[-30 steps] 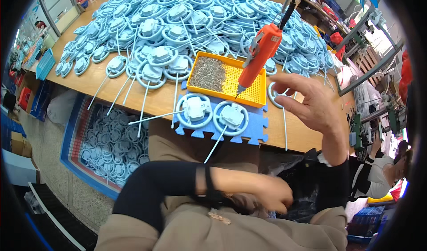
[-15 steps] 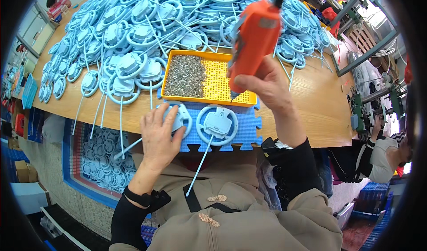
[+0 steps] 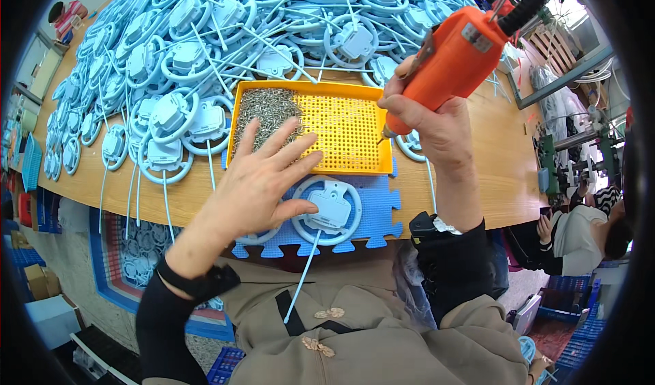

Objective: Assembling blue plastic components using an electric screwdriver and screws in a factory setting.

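Note:
My right hand grips an orange electric screwdriver, tilted, its bit over the right end of a yellow perforated tray. Small metal screws heap in the tray's left part. Over the front of that heap my left hand is open, fingers spread; whether the fingertips touch the screws I cannot tell. Just beyond its thumb, a light blue plastic ring-shaped part with a thin stick lies on a blue foam mat. A second such part is mostly hidden under my left hand.
A large pile of similar light blue parts covers the far and left side of the wooden table. More parts fill a container below at the left. Another person sits at the right near metal machinery.
My left hand has left the ring-shaped part at the mat's left and moved up to the screws, fingers spreading. The screwdriver has shifted right and tilted more.

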{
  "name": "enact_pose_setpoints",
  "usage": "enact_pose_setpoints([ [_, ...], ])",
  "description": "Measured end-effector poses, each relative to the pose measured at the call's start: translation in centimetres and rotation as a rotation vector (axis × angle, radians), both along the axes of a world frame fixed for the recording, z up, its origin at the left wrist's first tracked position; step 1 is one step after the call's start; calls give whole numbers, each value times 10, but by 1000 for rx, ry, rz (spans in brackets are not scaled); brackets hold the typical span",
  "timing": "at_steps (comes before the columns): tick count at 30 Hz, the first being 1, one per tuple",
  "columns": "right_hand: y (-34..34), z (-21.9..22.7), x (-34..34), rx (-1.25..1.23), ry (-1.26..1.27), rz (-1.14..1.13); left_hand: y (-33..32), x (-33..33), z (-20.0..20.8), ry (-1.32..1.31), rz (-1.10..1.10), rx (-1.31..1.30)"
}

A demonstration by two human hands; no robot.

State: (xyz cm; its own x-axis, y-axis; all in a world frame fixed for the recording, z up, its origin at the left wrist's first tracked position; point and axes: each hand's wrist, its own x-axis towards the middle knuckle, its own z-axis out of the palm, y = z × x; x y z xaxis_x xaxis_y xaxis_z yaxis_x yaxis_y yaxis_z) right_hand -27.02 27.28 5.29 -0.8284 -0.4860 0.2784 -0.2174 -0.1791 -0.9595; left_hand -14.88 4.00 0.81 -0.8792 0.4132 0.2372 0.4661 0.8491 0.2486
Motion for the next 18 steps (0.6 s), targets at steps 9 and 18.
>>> enact_pose_setpoints([
  [9, 9, -15, 0, -69, -41, -134, -37, -41, 7, -139, -370, -146],
  [18, -10, -22, 1, -117, -27, -138, -33, -74, -12, -15, -342, -93],
])
